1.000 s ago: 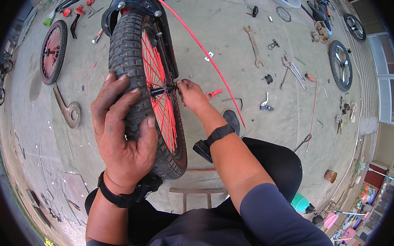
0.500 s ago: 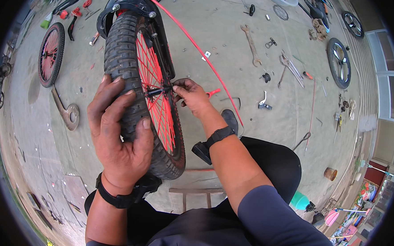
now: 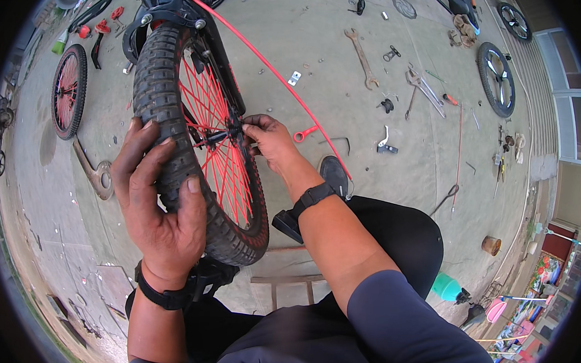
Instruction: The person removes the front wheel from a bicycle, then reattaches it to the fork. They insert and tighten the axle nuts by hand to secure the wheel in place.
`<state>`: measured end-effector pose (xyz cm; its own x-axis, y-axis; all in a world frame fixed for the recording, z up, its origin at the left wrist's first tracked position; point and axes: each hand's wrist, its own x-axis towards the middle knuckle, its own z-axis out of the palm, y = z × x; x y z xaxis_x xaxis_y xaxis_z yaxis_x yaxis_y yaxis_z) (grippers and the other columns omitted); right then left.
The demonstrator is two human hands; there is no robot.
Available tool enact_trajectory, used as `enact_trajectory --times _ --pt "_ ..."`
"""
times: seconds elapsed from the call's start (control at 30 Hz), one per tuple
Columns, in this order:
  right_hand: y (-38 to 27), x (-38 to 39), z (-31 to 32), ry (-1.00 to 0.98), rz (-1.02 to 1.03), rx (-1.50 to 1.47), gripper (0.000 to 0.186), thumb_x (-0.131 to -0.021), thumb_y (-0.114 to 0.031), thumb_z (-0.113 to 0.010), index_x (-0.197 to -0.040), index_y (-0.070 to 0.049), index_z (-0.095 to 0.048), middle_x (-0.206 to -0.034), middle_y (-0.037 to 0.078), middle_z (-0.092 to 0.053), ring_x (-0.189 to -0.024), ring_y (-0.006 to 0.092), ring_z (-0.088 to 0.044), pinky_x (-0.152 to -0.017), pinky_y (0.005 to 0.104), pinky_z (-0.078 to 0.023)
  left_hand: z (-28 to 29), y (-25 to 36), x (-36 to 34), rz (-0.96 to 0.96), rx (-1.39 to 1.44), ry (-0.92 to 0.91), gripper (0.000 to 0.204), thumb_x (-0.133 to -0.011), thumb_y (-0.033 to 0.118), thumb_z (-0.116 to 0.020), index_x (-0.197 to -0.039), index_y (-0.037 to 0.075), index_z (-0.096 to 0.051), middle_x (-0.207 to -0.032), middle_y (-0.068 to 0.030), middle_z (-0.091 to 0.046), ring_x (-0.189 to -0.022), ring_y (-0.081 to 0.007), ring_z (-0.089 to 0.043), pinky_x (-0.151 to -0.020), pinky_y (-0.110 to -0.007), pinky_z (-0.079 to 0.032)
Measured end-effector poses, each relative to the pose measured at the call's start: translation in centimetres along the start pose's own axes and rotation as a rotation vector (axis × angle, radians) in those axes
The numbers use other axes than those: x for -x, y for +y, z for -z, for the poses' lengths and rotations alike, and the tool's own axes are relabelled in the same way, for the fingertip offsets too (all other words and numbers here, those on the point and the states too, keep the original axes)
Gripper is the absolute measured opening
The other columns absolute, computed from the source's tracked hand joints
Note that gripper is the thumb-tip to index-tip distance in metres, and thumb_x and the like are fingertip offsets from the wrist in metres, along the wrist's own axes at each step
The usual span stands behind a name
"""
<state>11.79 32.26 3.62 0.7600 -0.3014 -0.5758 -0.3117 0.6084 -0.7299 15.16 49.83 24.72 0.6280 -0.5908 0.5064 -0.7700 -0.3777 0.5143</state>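
Observation:
A bicycle wheel with a knobby black tyre (image 3: 157, 76) and red spokes (image 3: 228, 178) stands in front of me, its top between the fork arms (image 3: 222, 73) under a black rim brake (image 3: 161, 18). My left hand (image 3: 160, 221) is wrapped round the tyre's near left side, thumb on the tread. At the right end of the hub (image 3: 215, 137), my right hand (image 3: 273, 144) pinches with thumb and fingertips beside the fork end. Whatever is between those fingertips is hidden. From the brake area a red cable (image 3: 264, 65) arcs down to the right.
On the floor right of the wheel lie a red ring-ended tool (image 3: 305, 134), a hex key (image 3: 345, 145), a large open-ended wrench (image 3: 360, 59), pliers (image 3: 426, 93) and a brake lever (image 3: 387, 142). Another red-spoked wheel (image 3: 69, 91) and a flat metal tool (image 3: 94, 171) lie left.
The wheel and both hands appear slightly further left in the picture. The red ring-ended tool, partly hidden behind my right hand before, now shows fully. Both hands keep their places on the wheel.

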Motion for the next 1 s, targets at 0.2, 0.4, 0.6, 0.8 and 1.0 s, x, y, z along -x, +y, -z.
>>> enact_trajectory --times 0.2,0.4,0.6,0.8,1.0 --pt "0.2 -0.1 0.1 -0.016 0.026 -0.014 0.015 -0.098 -0.011 -0.062 -0.112 -0.008 -0.065 -0.088 0.001 -0.066 -0.074 0.0111 -0.063 -0.058 0.0270 -0.049 -0.1 0.0 0.1 0.003 0.003 0.006 0.034 -0.092 0.014 -0.065 -0.123 0.001 -0.060 -0.136 -0.0212 -0.052 -0.136 -0.0433 -0.046 -0.113 -0.052 -0.035" --pt "0.6 -0.3 0.1 -0.031 0.073 0.007 0.014 -0.098 -0.010 -0.062 -0.112 -0.008 -0.064 -0.090 0.000 -0.066 -0.074 0.0116 -0.064 -0.057 0.0274 -0.050 -0.1 0.0 0.0 0.001 -0.005 0.003 0.034 -0.092 0.015 -0.065 -0.123 0.001 -0.060 -0.136 -0.0211 -0.052 -0.136 -0.0431 -0.046 -0.113 -0.051 -0.036" --pt "0.3 -0.4 0.3 -0.040 0.056 0.022 0.014 -0.098 -0.012 -0.063 -0.111 -0.009 -0.064 -0.090 0.000 -0.066 -0.075 0.0122 -0.065 -0.056 0.0277 -0.050 -0.1 0.0 0.0 0.007 0.007 0.009 0.035 -0.092 0.015 -0.066 -0.123 0.001 -0.060 -0.135 -0.0213 -0.052 -0.135 -0.0436 -0.046 -0.113 -0.051 -0.036" --pt "0.0 0.1 1.2 -0.050 0.055 0.049 0.016 -0.097 -0.013 -0.064 -0.112 -0.009 -0.065 -0.092 0.000 -0.069 -0.077 0.0117 -0.067 -0.058 0.0272 -0.048 0.0 0.1 -0.1 0.001 0.001 0.004 0.035 -0.091 0.015 -0.067 -0.122 0.001 -0.061 -0.134 -0.0212 -0.053 -0.135 -0.0435 -0.047 -0.113 -0.052 -0.036" --pt "-0.1 -0.1 1.3 -0.077 0.093 0.187 0.017 -0.097 -0.016 -0.065 -0.112 -0.009 -0.065 -0.091 -0.001 -0.070 -0.075 0.0103 -0.067 -0.060 0.0269 -0.047 0.0 0.0 -0.1 -0.001 -0.002 0.015 0.035 -0.091 0.015 -0.067 -0.121 0.001 -0.061 -0.134 -0.0210 -0.054 -0.135 -0.0432 -0.047 -0.113 -0.052 -0.036"
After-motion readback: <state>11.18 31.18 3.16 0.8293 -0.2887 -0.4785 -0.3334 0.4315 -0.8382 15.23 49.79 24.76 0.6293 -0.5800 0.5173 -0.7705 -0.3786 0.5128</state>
